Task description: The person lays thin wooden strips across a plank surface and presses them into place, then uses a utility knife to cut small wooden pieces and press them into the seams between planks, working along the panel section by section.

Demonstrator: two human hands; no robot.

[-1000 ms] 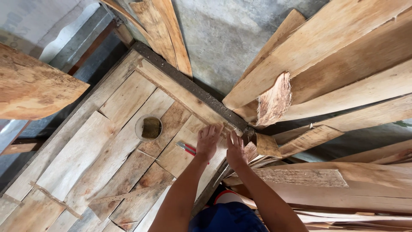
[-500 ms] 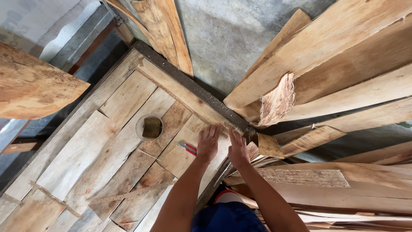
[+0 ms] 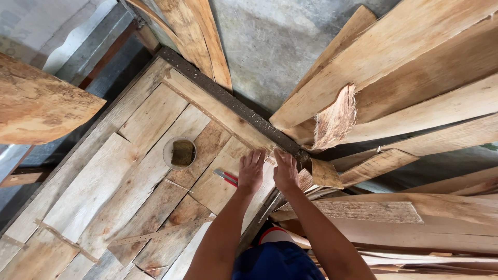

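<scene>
My left hand (image 3: pixel 251 171) lies flat on a pale plank of the wooden panel (image 3: pixel 155 119), fingers spread and holding nothing. My right hand (image 3: pixel 285 170) rests just beside it, palm down at the panel's corner, next to the dark frame strip (image 3: pixel 233 106). Red-handled pliers (image 3: pixel 226 178) lie on the planks just left of my left hand. Further left a small round tin (image 3: pixel 180 153) with a brownish lump inside stands on the panel.
Rough boards and slabs (image 3: pixel 404 78) lean and pile up on the right, with a broken bark-edged piece (image 3: pixel 334 119) near the corner. A thick wooden slab (image 3: pixel 36 106) juts in at the left. A grey concrete wall (image 3: pixel 270 46) rises behind.
Both hands stay at the panel's corner. My right hand has crept slightly forward toward the frame strip. Nothing else has moved.
</scene>
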